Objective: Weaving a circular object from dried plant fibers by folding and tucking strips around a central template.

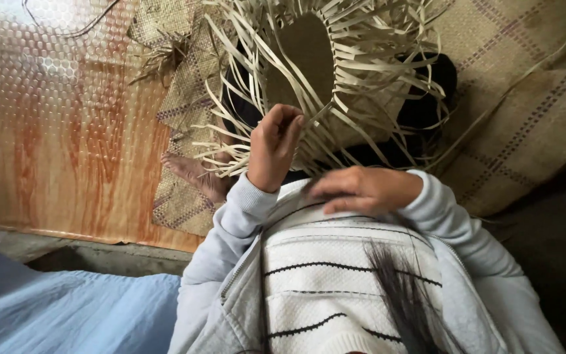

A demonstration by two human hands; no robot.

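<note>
Nearest us, our right hand (361, 190) lies flat, fingers together and holding nothing, on the lap just below the work. Above it our left hand (273, 154) is raised, its grip pinched shut on a pale straw strip (319, 111); the strip's long axis runs up and right, away from the fingers. That strip belongs to the half-woven straw piece (306, 56), which lies directly ahead of both hands, the left being nearer. Beyond lie a bare foot (194, 174), woven mats (525, 118) and the orange floor covering (60, 131).
</note>
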